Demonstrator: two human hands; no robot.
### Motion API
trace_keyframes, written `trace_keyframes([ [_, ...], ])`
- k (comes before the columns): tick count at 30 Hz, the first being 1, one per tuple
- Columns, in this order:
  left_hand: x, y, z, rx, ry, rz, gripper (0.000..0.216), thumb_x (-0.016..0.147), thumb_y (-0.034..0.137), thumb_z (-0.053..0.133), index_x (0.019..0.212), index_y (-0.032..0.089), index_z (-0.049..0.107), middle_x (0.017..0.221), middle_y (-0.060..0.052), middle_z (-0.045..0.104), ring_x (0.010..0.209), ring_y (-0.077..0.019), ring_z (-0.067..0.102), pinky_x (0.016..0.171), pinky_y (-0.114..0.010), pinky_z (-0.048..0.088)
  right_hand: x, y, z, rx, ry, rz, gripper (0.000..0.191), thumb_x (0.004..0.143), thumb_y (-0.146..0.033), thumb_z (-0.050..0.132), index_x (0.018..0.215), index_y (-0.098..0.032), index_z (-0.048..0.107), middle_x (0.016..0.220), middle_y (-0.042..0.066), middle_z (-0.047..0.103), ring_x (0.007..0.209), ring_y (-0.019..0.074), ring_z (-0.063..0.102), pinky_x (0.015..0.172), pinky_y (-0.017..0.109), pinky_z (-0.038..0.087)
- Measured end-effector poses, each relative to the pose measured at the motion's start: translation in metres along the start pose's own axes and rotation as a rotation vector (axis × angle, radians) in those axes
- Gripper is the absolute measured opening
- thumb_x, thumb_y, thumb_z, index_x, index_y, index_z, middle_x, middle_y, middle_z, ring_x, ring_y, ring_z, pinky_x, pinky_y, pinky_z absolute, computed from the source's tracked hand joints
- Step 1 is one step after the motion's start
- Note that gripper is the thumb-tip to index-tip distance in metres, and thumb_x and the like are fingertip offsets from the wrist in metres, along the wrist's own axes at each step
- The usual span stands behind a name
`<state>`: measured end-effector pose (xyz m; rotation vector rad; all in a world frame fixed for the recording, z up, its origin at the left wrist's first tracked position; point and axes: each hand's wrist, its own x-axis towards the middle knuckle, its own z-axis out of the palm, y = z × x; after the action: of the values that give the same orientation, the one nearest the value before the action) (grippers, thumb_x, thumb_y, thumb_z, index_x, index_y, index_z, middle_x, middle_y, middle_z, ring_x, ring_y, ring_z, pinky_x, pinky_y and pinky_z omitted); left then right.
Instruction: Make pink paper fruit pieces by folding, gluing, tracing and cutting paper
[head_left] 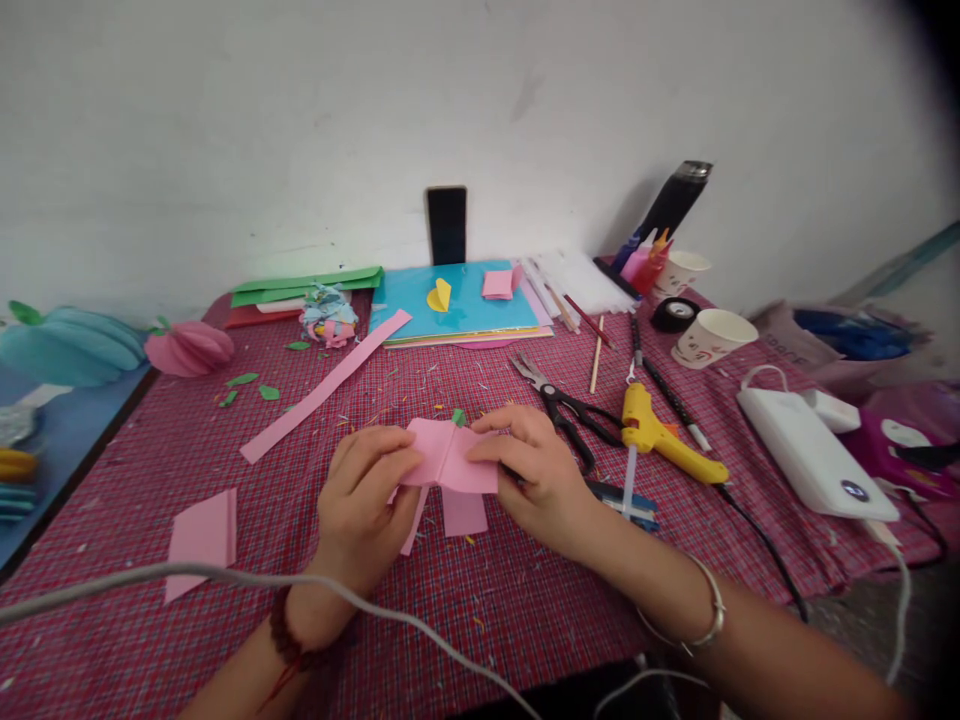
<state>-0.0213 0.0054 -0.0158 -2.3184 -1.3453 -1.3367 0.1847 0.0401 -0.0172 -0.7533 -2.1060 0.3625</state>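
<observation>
Both hands grip one creased piece of pink paper (448,455) above the middle of the table. My left hand (365,490) pinches its left side, and my right hand (536,480) pinches its right side. A fold runs down the paper's centre, with a small green paper piece (458,416) at its top edge. Just below lies another pink piece (465,513). Left of my left hand is a folded pink sheet (201,540), and a long pink strip (326,388) lies farther back. Scissors (566,400) rest beyond my right hand.
A yellow glue gun (660,438) with a black cord lies at right, near a white power bank (817,455) and paper cups (712,337). Coloured paper sheets (405,300) and a phone (447,225) are at the back. A white cable (247,577) crosses the front.
</observation>
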Motion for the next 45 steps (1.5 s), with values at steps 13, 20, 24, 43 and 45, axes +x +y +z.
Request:
trace_keyframes([
  [13,0.000,0.009,0.005,-0.127,-0.095,0.060,0.023,0.073,-0.003,0.060,0.086,0.016,0.059,0.083,-0.006,0.064,0.080,-0.0185,0.059,0.070,-0.034,0.050,0.003,-0.007,-0.003,0.056,0.016,-0.037,0.021,0.080,-0.009,0.059,0.097,-0.023,0.063,0.101,0.005,0.063,0.095,0.0200,0.058,0.084,0.040,0.043],
  [20,-0.002,0.017,0.005,-0.201,-0.131,0.046,0.026,0.071,-0.005,0.058,0.087,0.015,0.059,0.078,-0.005,0.063,0.073,-0.0159,0.058,0.066,-0.030,0.050,0.003,-0.008,-0.001,0.172,0.043,0.001,0.008,0.082,-0.014,0.063,0.087,-0.020,0.065,0.092,0.004,0.065,0.089,0.0170,0.060,0.082,0.037,0.044],
  [24,0.000,0.022,0.006,-0.226,-0.123,0.009,0.021,0.073,-0.003,0.060,0.084,0.015,0.058,0.074,-0.004,0.062,0.069,-0.0144,0.057,0.062,-0.028,0.049,0.004,-0.009,0.000,0.271,0.071,0.076,0.008,0.083,-0.012,0.060,0.082,-0.019,0.065,0.085,0.004,0.065,0.084,0.0161,0.061,0.076,0.035,0.046],
  [43,-0.005,0.025,0.008,-0.274,-0.125,-0.202,0.015,0.078,0.003,0.057,0.075,0.018,0.054,0.069,0.001,0.058,0.060,-0.0097,0.057,0.055,-0.023,0.047,0.002,-0.008,0.000,0.070,0.028,0.057,0.012,0.078,-0.007,0.057,0.078,-0.019,0.056,0.082,0.003,0.065,0.082,0.0173,0.057,0.079,0.036,0.041],
  [45,-0.004,0.026,0.008,-0.279,-0.117,-0.211,0.016,0.077,0.003,0.057,0.074,0.018,0.053,0.068,0.001,0.058,0.058,-0.0093,0.055,0.053,-0.022,0.046,0.002,-0.007,0.000,0.069,0.019,0.061,0.010,0.079,-0.009,0.057,0.080,-0.019,0.057,0.083,0.002,0.065,0.084,0.0174,0.057,0.080,0.036,0.041],
])
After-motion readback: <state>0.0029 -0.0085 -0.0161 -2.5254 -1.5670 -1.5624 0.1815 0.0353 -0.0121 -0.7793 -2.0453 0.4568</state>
